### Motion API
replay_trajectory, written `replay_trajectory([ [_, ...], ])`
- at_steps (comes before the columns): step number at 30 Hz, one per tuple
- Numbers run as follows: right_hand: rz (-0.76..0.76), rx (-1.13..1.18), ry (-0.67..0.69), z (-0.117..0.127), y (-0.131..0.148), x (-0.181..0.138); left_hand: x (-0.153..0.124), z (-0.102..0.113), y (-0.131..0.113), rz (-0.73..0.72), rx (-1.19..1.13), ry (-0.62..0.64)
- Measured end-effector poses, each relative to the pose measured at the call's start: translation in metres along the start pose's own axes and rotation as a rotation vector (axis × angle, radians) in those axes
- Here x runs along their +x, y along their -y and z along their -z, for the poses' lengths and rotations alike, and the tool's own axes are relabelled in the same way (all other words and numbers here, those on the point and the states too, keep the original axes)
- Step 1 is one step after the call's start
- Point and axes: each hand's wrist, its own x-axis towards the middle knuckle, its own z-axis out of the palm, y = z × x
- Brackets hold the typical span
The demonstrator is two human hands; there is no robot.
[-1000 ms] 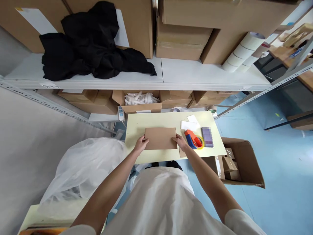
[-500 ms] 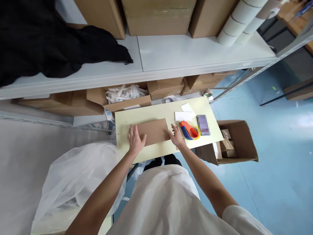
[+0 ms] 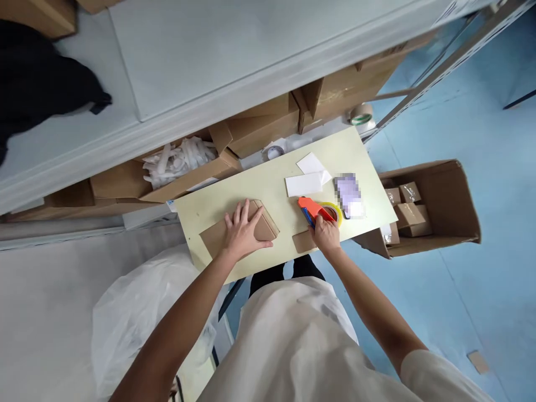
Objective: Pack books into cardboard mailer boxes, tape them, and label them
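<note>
A folded brown cardboard box (image 3: pixel 218 237) lies on the pale yellow table (image 3: pixel 268 187). My left hand (image 3: pixel 243 233) rests flat on top of it, fingers spread, pressing it down. My right hand (image 3: pixel 325 234) closes around the orange tape dispenser (image 3: pixel 315 209) with its yellow tape roll, just right of the box. A small brown cardboard piece (image 3: pixel 302 242) lies at the table's front edge beside that hand.
White paper slips (image 3: pixel 304 184) and a blurred purple-white item (image 3: pixel 349 195) lie at the table's right. An open carton (image 3: pixel 435 195) with small boxes stands on the blue floor to the right. A clear plastic bag (image 3: pixel 129 312) is at left. Shelves with cartons rise behind.
My right hand left the cardboard and took hold of the tape dispenser. My left hand moved onto the cardboard's top. The camera tilted downward and turned.
</note>
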Motion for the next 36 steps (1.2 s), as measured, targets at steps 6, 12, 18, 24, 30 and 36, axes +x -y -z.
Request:
replay_trajectory([
  [6, 0.173, 0.23, -0.122, 0.011, -0.023, -0.008, 0.005, 0.009, -0.001, 0.036, -0.135, 0.012],
  [12, 0.305, 0.793, -0.074, 0.034, -0.028, -0.008, 0.045, 0.05, -0.014, -0.035, -0.77, 0.025],
  [18, 0.317, 1.151, 0.106, 0.04, -0.019, 0.002, 0.087, 0.076, -0.026, -0.052, -1.302, 0.535],
  [24, 0.296, 1.262, 0.227, 0.041, -0.015, 0.002, 0.094, 0.06, -0.023, 0.104, -1.579, 0.762],
  [30, 0.231, 1.317, 0.298, 0.038, -0.012, 0.0, 0.09, 0.046, -0.02, 0.202, -1.667, 0.763],
  [36, 0.201, 1.355, 0.246, 0.033, -0.013, -0.004, 0.095, 0.061, -0.014, 0.221, -1.556, 0.796],
])
